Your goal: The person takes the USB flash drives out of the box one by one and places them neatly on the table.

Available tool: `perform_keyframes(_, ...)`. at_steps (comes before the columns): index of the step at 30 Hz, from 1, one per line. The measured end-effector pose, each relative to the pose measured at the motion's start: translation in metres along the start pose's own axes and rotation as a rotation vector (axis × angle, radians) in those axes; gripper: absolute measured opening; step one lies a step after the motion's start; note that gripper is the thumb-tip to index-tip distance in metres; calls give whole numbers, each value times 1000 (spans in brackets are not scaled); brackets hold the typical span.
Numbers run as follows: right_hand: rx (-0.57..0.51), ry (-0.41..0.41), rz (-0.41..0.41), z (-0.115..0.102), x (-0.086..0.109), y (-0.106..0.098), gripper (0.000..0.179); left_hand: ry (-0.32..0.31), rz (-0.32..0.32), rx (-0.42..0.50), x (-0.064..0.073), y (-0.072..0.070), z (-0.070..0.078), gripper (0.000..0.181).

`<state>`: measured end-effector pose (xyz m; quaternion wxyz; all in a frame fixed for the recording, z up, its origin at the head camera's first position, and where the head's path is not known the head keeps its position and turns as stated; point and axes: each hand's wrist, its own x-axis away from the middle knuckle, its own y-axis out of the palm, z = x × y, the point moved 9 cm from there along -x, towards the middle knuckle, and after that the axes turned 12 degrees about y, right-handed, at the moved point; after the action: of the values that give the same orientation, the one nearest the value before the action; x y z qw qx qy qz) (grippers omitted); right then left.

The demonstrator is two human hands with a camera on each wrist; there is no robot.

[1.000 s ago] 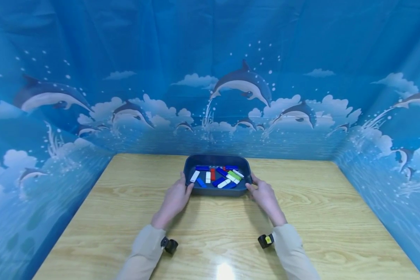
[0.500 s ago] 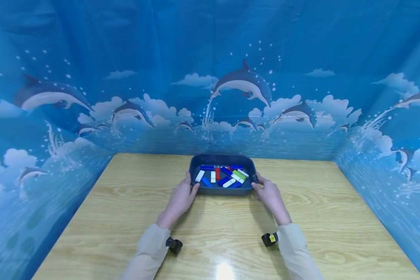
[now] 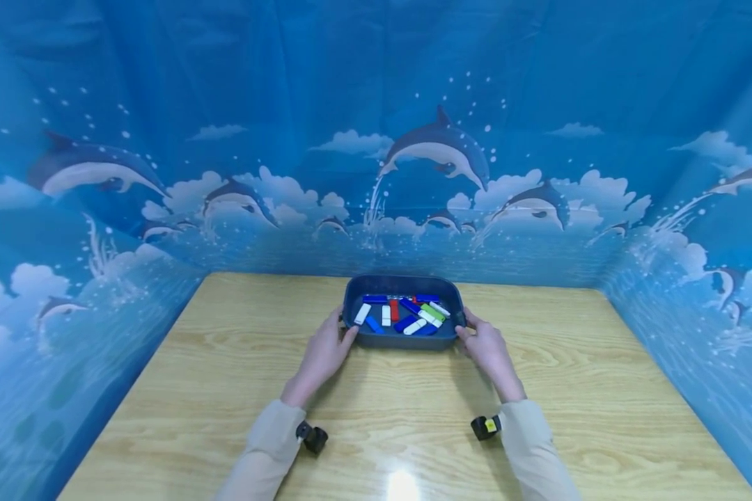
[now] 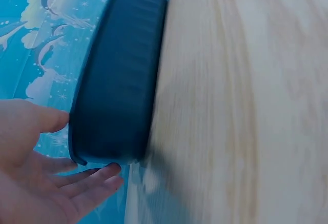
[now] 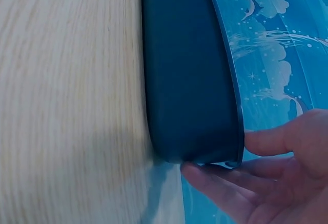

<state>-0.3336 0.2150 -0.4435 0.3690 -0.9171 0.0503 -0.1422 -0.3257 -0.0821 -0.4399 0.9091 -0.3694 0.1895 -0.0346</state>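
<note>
A dark blue rectangular tray (image 3: 404, 342) sits at the far edge of the table, held at both short ends. My left hand (image 3: 322, 353) grips its left end, thumb at the rim and fingers reaching under the end wall in the left wrist view. The right end is gripped the same way by my right hand (image 3: 490, 355). Inside lie several small sticks resembling USB flash drives, among them a white one (image 3: 362, 314), a red one (image 3: 394, 310), a green one (image 3: 432, 313) and a blue one (image 3: 374, 324). Both wrist views show only the tray's outer wall (image 4: 120, 70).
The light wood-grain table (image 3: 401, 410) extends on both sides of the tray and in front of it. A blue curtain (image 3: 326, 83) printed with dolphins rises behind the table and along its left and right sides.
Both hands have shifted the tray a little to the right along the table's far edge, mostly in the first half second. The sticks inside keep their arrangement.
</note>
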Motion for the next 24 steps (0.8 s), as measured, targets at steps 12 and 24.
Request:
perform_keyframes(12, -12, -76, -15, -5, 1, 4, 56, -50, -92, 39, -5, 7, -12, 64)
perform_keyframes(24, -8, -119, -10, -1, 8, 1, 56, -53, -139, 0, -1, 7, -7, 67)
